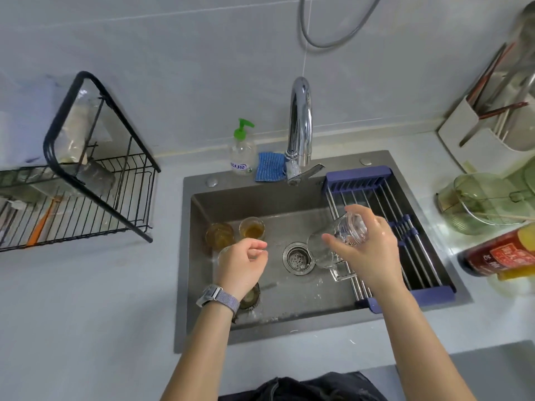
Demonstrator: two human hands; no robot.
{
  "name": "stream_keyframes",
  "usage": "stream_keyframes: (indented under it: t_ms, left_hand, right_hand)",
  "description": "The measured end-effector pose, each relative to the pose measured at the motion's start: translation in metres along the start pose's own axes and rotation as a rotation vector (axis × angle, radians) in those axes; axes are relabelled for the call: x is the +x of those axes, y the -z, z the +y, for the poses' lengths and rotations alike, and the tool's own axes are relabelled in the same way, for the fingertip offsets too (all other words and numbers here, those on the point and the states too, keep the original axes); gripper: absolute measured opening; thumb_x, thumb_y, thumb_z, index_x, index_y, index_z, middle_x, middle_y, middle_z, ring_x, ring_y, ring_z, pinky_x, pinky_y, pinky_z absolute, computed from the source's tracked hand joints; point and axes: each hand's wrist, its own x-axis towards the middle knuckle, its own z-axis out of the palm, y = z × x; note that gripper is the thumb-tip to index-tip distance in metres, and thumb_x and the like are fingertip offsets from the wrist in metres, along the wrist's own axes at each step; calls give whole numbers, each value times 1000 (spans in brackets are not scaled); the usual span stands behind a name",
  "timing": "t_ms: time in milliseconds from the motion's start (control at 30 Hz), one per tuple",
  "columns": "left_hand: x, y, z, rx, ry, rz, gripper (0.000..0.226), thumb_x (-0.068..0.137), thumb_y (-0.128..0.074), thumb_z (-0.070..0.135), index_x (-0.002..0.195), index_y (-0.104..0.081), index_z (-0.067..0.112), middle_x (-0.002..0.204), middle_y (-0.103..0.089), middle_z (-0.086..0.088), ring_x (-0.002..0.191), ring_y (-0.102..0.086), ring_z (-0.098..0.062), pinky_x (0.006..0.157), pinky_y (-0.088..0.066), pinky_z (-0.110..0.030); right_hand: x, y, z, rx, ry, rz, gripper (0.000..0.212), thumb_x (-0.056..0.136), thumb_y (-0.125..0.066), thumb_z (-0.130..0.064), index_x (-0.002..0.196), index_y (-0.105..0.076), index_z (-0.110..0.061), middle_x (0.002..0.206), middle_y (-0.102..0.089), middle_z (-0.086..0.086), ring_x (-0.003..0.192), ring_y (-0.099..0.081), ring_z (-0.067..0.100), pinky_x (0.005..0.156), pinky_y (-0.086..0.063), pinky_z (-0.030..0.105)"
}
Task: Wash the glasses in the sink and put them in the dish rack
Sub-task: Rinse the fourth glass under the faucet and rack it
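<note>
A: Holding a clear glass (348, 228) over the sink (260, 311), is that the right hand (367, 250)?

B: Yes; in the head view its fingers are curling round the glass body, the thumb is lying across the near side, and the glass is tilting with its mouth pointing down-left toward the drain (298, 258); a second clear glass (321, 250) is sitting just beneath it, and whether the two are touching I cannot tell.

A: And the left hand (241, 263)?

B: It is hovering over the left half of the basin, the fingers loosely curling inward and gripping nothing; a watch (217, 295) is sitting on that wrist.

A: Where are the other glasses lying?

B: Two glasses with amber liquid, one (220, 235) beside the other (252, 228), are standing upright at the back left of the basin, just beyond the left hand; something round and dark (250, 296) is peeking out beneath the left wrist, too hidden to identify.

A: And the rack?

B: A roll-up dish rack (405, 235) with blue ends is spanning the right side of the sink, just right of the held glass; the faucet (299, 128) is arching over the back rim, with a soap bottle (242, 151) and a blue cloth (270, 166) beside it; a black wire rack (86, 192) is standing on the counter, well apart to the left.
</note>
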Motion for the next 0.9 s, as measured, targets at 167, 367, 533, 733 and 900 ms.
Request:
stream_keyframes:
  t_ms: [167,367,533,733,900]
  left_hand:
    - [-9,0,6,-11,-31,-17,15,91,-61,18,103,-70,22,82,-67,8,78,-63,-5,62,-43,-6]
    - [-26,-5,-1,-29,-58,-1,16,90,-63,18,102,-72,19,76,-65,12,71,-61,2,60,-43,-1]
    - [-38,-3,-11,-73,-26,12,17,89,-63,12,103,-71,13,84,-68,3,69,-59,3,60,-43,-1]
    - [-48,-2,-9,-80,11,21,16,91,-60,15,103,-69,17,82,-65,8,67,-57,4,60,-41,-1]
    - [-60,5,-9,-89,81,27,19,91,-59,20,107,-68,21,88,-66,12,73,-60,4,64,-44,-4]
  right_hand:
    - [-8,7,-14,105,98,159,57,69,-82,-44,118,-53,-44,119,-48,-5,104,-61,22,84,-56,38]
    - [-3,-9,-4,-51,83,32,56,71,-83,-41,118,-53,-38,116,-51,0,89,-53,11,73,-42,23]
    - [3,-12,7,-140,69,-42,57,72,-83,-39,120,-54,-34,114,-47,-1,91,-52,17,76,-44,30]
    - [7,-15,8,-168,68,-100,57,73,-83,-38,122,-53,-32,113,-43,-1,89,-49,17,76,-41,30]
    - [8,-23,4,274,-193,-150,47,76,-80,-40,113,-52,-38,121,-57,3,99,-64,28,79,-54,41]
